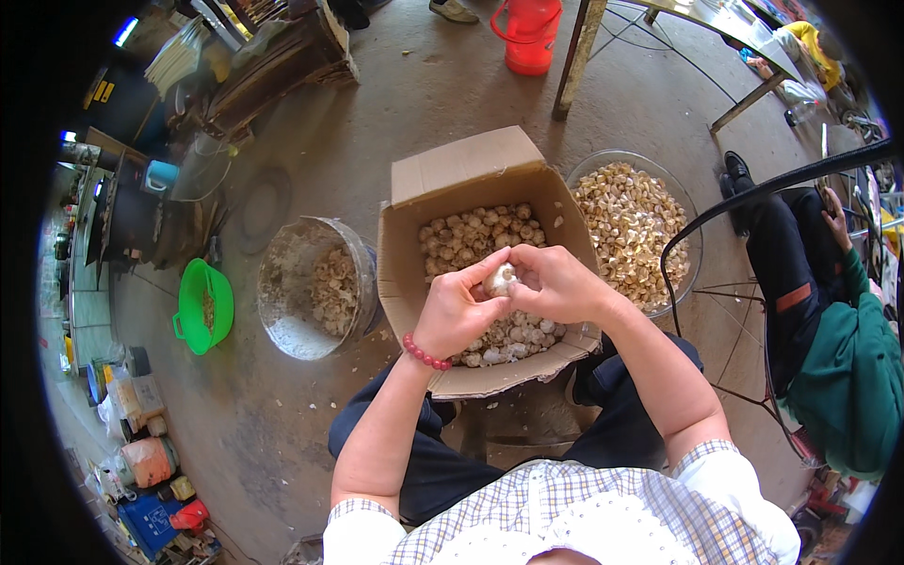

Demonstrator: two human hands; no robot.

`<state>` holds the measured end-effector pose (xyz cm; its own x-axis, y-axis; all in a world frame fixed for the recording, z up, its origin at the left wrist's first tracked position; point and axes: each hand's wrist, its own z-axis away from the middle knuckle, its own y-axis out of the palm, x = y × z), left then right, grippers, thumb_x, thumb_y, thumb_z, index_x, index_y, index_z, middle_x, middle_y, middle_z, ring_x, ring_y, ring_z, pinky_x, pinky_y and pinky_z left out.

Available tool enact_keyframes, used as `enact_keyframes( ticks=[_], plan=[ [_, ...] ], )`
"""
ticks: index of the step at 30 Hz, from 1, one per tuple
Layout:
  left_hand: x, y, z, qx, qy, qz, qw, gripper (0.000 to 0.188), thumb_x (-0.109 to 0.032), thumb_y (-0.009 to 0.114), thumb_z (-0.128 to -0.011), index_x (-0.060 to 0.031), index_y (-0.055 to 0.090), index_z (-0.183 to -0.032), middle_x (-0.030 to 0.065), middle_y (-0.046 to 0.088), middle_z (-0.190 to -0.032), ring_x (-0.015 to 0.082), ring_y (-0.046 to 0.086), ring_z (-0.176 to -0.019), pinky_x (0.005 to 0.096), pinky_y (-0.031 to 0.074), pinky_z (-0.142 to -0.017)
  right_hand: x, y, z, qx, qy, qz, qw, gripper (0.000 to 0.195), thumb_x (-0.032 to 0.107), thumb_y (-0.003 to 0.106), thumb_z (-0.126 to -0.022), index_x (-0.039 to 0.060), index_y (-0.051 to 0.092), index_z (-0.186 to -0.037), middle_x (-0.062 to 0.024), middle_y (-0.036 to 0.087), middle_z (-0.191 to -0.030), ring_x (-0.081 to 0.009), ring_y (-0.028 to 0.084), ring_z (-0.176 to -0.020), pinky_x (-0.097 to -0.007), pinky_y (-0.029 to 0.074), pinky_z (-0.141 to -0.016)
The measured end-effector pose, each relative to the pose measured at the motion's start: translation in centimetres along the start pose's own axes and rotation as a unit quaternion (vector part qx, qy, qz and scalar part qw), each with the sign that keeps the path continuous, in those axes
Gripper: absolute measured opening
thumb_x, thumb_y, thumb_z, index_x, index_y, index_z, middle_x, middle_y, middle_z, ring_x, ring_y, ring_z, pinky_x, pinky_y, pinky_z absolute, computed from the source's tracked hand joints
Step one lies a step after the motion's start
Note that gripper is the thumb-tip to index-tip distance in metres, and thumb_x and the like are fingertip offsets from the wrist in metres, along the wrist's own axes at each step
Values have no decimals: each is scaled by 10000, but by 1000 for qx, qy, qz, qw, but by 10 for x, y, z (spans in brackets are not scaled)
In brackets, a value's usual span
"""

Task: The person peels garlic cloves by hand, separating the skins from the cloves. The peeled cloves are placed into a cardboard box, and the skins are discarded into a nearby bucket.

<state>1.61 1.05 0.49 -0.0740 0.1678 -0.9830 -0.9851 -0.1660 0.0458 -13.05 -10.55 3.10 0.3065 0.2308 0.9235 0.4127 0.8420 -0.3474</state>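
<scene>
Between my two hands is a whitish garlic bulb point(500, 280), held by the fingertips above an open cardboard box point(452, 173). My left hand point(459, 304), with a red bead bracelet point(426, 354) at the wrist, grips it from the left. From the right, my right hand point(561, 284) closes on the same bulb. Many garlic bulbs point(480, 236) fill the bottom of the box, partly hidden beneath my hands. A wide round basin of loose garlic cloves point(632, 229) sits right of the box. To its left stands a bucket point(293, 272) with papery garlic skins point(335, 289) inside.
Farther left is a green plastic basin point(205, 307). A red bucket point(530, 39) stands ahead by a table leg point(578, 60). At right, a seated person in a green top point(847, 381) is near a black curved bar point(777, 185). Assorted containers point(148, 459) line the lower left.
</scene>
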Motion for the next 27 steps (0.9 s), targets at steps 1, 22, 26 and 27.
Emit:
enact_keyframes(
  ticks=[1, 22, 26, 27],
  plan=[
    [1, 0, 0, -2, 4, -11, 1000, 561, 8, 670, -771, -18, 513, -1309, -3, 648, -894, 12, 552, -745, 190, 487, -656, 0, 1, 0, -3, -6, 10, 1000, 315, 185, 585, -764, -62, 565, -958, -209, 639, -770, -309, 646, -716, -369, 507, -667],
    [-15, -5, -1, -79, -1, 230, 970, 351, -71, 645, -875, -121, 438, -1154, 55, 628, -988, 152, 638, -892, 255, 554, -708, -13, 5, -4, -33, -14, -358, 933, 346, 45, 583, -878, 14, 486, -1208, -65, 597, -1074, -80, 569, -865, -216, 476, -721],
    [-15, -11, 1, -35, -100, 340, 934, 213, -190, 600, -922, -138, 472, -1084, 39, 631, -958, 122, 635, -832, 210, 534, -624, -11, 9, -7, -37, -78, -345, 934, 409, 23, 593, -884, 9, 433, -1260, -97, 608, -1110, -116, 592, -928, -258, 494, -807],
    [-14, -11, 3, -46, -111, 309, 943, 205, -190, 608, -918, -125, 488, -1071, 37, 632, -948, 116, 635, -826, 209, 534, -619, -11, 11, -5, -34, -80, -341, 936, 423, 21, 592, -885, 12, 421, -1272, -99, 606, -1128, -121, 594, -941, -264, 495, -824]
  ],
)
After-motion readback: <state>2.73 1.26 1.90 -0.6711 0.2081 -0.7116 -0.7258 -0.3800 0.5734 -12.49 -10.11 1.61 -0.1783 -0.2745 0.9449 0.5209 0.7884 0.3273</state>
